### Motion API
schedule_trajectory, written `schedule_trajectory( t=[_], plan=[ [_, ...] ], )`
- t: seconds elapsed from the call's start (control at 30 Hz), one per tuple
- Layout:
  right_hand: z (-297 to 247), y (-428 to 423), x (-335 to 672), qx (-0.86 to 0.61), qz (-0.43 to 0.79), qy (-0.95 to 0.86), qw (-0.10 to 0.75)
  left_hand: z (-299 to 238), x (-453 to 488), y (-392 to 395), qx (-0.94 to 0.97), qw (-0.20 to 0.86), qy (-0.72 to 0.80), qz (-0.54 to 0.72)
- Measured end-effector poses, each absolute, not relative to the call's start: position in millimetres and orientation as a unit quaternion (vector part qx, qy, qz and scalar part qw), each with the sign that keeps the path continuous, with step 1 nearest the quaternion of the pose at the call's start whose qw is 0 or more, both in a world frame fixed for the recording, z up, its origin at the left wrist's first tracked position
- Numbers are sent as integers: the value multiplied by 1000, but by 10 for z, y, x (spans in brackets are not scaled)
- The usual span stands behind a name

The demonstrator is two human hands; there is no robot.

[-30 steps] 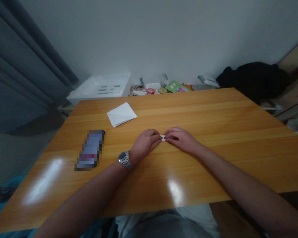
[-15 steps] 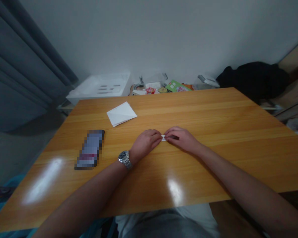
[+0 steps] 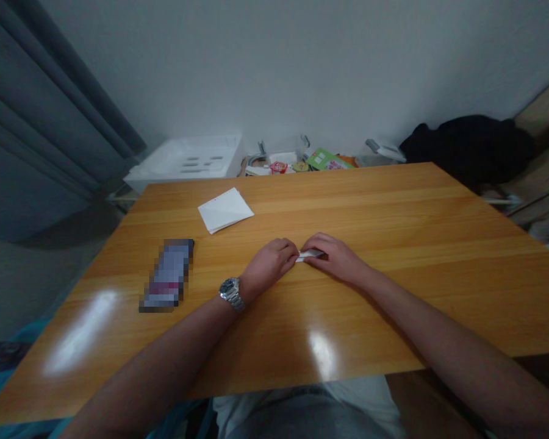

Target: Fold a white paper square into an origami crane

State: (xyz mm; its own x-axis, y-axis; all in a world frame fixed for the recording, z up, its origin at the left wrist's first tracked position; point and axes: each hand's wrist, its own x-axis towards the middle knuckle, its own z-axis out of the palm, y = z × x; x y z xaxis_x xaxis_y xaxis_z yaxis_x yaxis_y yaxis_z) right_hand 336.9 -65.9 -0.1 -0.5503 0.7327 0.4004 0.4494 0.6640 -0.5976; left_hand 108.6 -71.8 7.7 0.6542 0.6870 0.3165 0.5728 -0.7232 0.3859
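A small folded piece of white paper (image 3: 309, 254) lies low over the middle of the wooden table (image 3: 375, 213). My left hand (image 3: 271, 263) pinches its left end, fingers pressed together. From the other side, my right hand (image 3: 333, 255) grips it between thumb and fingers, with part of the paper showing in the gap under the fingers. Most of the left end is hidden by my fingertips. A metal wristwatch (image 3: 231, 293) is on my left wrist.
Several white paper sheets (image 3: 226, 210) lie stacked at the back left. A pixelated phone-like device (image 3: 168, 274) rests left of my arm. Beyond the far edge stand a white foam box (image 3: 187, 160), a green packet (image 3: 327, 160) and a black cloth heap (image 3: 469, 146).
More white paper now shows under my right hand's fingers, stretching to the right. My hands have stayed in nearly the same place.
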Motion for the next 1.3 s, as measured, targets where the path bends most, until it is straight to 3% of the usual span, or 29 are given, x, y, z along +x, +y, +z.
schedule_trajectory(
  t=[0.5, 0.83, 1.3],
  plan=[
    [-40, -659, 3351, -311, 189, -879, 309, 78, 1087, -732, 904, 128, 346, 216],
    [-47, -685, 3329, -381, 198, -857, 285, 87, 1080, -732, 898, 140, 355, 218],
    [-15, -678, 3347, -350, 179, -864, 315, 76, 1073, -741, 888, 142, 360, 250]
  ],
)
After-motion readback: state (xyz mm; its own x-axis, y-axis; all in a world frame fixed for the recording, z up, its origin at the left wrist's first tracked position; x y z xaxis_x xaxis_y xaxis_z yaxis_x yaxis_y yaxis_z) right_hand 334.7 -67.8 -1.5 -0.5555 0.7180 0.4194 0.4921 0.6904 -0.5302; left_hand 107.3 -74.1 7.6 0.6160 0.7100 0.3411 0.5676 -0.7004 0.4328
